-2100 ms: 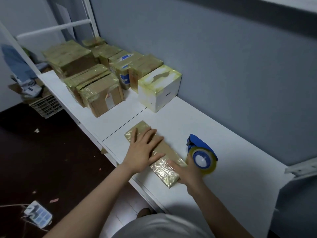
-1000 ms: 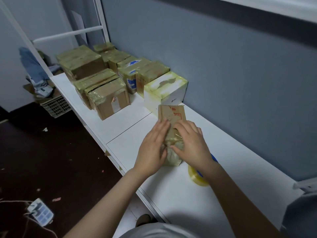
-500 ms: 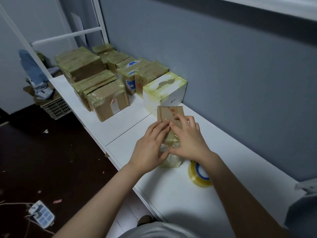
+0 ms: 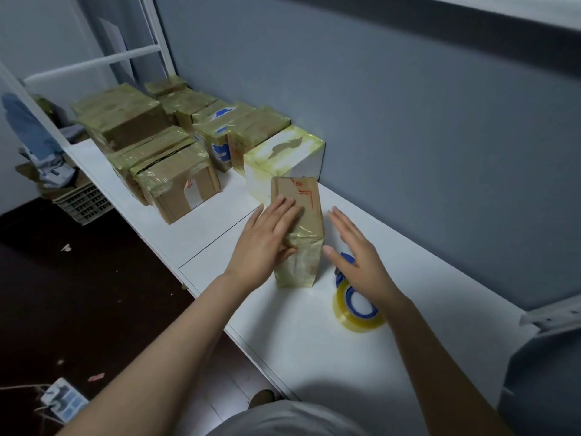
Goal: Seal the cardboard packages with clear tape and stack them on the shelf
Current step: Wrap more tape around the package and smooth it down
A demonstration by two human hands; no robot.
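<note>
A narrow cardboard package [image 4: 303, 228], partly wrapped in clear tape and printed with red marks, stands on its edge on the white shelf [image 4: 314, 335]. My left hand [image 4: 267, 240] lies flat against its left face, fingers spread, thumb at the taped lower part. My right hand [image 4: 358, 256] hovers open just to the right of the package, apart from it. Below that hand, a clear tape roll in a blue dispenser [image 4: 355, 306] lies on the shelf, partly hidden by my wrist.
Several taped cardboard boxes [image 4: 176, 180] and a white box [image 4: 286, 158] sit in rows at the shelf's far end against the grey wall. A crate [image 4: 85, 202] with clutter stands on the dark floor to the left. A power strip [image 4: 64, 401] lies near my left arm.
The package went from lying flat to standing on edge. My right hand has come off it and opened to its right. My left hand has flattened on its left face.
</note>
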